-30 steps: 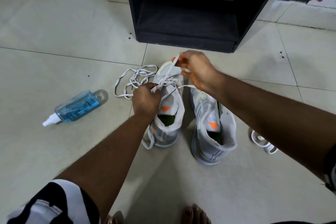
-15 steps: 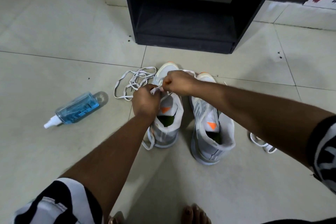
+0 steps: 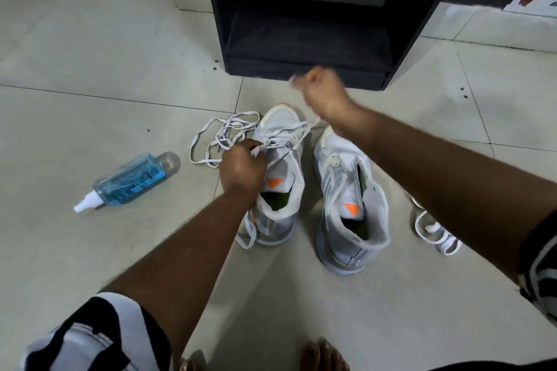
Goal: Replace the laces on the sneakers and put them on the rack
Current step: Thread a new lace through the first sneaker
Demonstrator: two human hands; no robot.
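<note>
White lace [image 3: 280, 137] partly threaded through lower eyelets of left sneaker [image 3: 278, 178]; upper eyelets unlaced. Left hand [image 3: 241, 169] pinches lace at tongue. Right hand [image 3: 324, 90] raised toward rack [image 3: 307, 66], fist closed, probably on lace's other end (blurred). Right sneaker [image 3: 349, 208] bare of lace. Loose lace [image 3: 220, 137] lies left of shoes, another lace [image 3: 437, 232] at right. Spray bottle [image 3: 126, 181] on floor [image 3: 90, 69]. Judgement: early stage. Both shoes on floor just before rack, racking not begun.
</note>
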